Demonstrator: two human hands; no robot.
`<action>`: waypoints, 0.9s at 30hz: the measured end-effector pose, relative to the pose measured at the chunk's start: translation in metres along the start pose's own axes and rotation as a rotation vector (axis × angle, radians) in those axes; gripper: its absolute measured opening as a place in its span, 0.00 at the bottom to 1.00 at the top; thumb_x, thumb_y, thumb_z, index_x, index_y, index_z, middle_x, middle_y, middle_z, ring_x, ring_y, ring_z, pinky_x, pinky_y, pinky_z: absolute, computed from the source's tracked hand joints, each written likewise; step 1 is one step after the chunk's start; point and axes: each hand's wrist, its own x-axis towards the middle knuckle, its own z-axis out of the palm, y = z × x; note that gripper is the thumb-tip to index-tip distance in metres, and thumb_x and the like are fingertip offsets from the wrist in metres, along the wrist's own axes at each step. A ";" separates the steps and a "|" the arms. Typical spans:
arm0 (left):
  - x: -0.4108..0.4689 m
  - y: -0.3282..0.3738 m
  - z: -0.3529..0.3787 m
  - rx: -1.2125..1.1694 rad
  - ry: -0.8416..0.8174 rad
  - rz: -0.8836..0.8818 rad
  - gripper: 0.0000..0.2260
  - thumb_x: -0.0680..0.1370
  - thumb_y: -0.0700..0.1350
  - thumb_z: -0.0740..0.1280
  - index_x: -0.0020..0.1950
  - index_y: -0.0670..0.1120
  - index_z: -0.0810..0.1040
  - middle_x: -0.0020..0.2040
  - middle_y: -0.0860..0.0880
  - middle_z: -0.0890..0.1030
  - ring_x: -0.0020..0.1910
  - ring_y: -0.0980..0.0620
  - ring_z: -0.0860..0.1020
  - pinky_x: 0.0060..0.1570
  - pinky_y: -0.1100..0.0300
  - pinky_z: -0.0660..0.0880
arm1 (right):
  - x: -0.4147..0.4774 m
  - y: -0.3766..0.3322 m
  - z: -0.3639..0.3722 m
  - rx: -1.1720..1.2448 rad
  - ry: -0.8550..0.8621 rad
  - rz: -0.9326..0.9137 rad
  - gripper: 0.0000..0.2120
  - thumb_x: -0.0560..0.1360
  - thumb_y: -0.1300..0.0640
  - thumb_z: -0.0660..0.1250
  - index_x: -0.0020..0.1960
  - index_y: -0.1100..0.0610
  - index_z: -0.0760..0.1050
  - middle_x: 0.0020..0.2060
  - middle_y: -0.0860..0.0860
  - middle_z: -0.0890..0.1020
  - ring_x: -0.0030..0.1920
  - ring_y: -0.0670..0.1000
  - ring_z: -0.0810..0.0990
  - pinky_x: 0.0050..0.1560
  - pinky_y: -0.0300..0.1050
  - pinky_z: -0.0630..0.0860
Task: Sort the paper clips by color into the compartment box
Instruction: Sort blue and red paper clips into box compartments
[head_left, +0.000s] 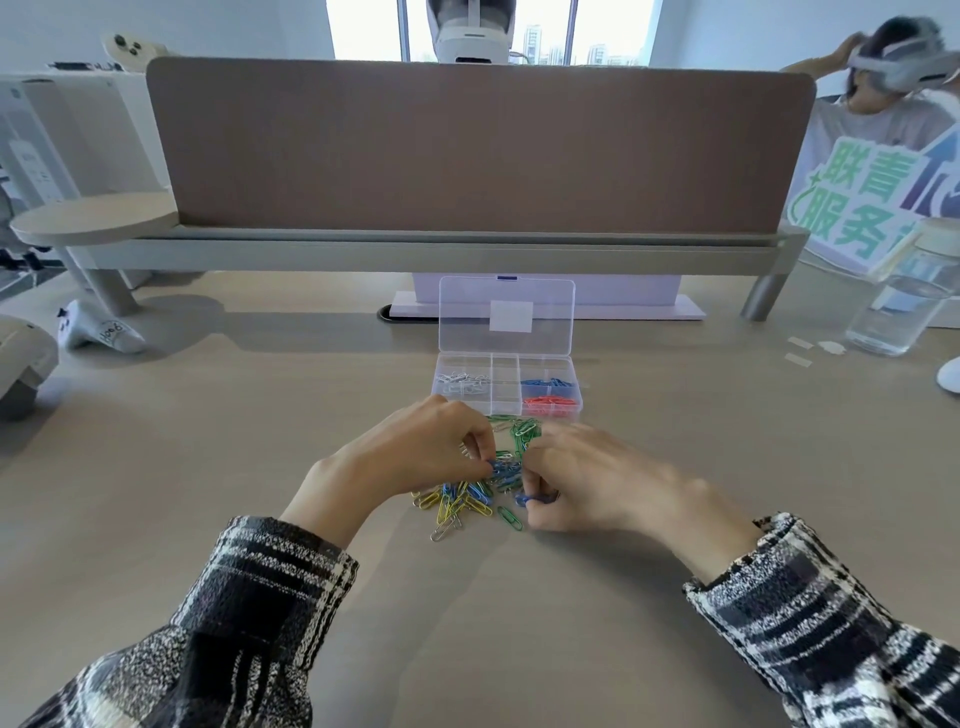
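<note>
**Entry: loose paper clips, part sorted, blue in hand**

Main lot: pile of paper clips (470, 501) on the table (208, 467), centre of frame, between the two hands; yellow, blue, green and silver mixed. A green cluster (525, 432) lies just before the front wall of the box.

Right hand (597, 488): fingers curled, thumb and forefinger clamped on one blue clip (530, 500), long axis roughly left to right across the frame.

Left hand (415, 457): fingers curled down into the pile, tips closed on a second blue clip (493, 466) at its upper edge.

Destination: compartment box (578, 395), lid raised, directly above the pile in frame. Silver clips (460, 379) sit at its left, blue clips (548, 383) upper right, red clips (550, 402) lower right. The blue compartment lies up-frame and slightly right of both pinches; the right hand is judged the nearer.

Surroundings: water bottle (904, 306) far right, white controller (98, 330) far left, brown desk screen (467, 145) behind.
</note>
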 end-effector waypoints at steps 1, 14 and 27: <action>0.000 0.000 0.000 -0.006 0.002 -0.002 0.04 0.74 0.49 0.70 0.47 0.53 0.82 0.43 0.59 0.81 0.46 0.61 0.76 0.39 0.71 0.69 | -0.001 0.000 -0.001 0.052 -0.014 0.023 0.08 0.70 0.50 0.65 0.41 0.54 0.77 0.39 0.46 0.80 0.46 0.48 0.74 0.45 0.41 0.69; 0.002 -0.004 0.001 -0.022 0.036 -0.002 0.03 0.74 0.49 0.70 0.46 0.53 0.82 0.42 0.60 0.80 0.41 0.65 0.73 0.35 0.74 0.65 | -0.006 0.008 0.002 0.209 0.027 0.028 0.03 0.66 0.51 0.68 0.39 0.48 0.76 0.39 0.44 0.77 0.41 0.44 0.74 0.40 0.37 0.70; 0.037 -0.014 0.011 -0.361 0.379 -0.120 0.02 0.75 0.44 0.72 0.45 0.51 0.84 0.39 0.57 0.82 0.32 0.67 0.73 0.34 0.76 0.67 | 0.040 0.081 0.032 0.622 0.761 0.362 0.09 0.77 0.61 0.67 0.56 0.55 0.82 0.41 0.42 0.80 0.40 0.36 0.75 0.41 0.29 0.68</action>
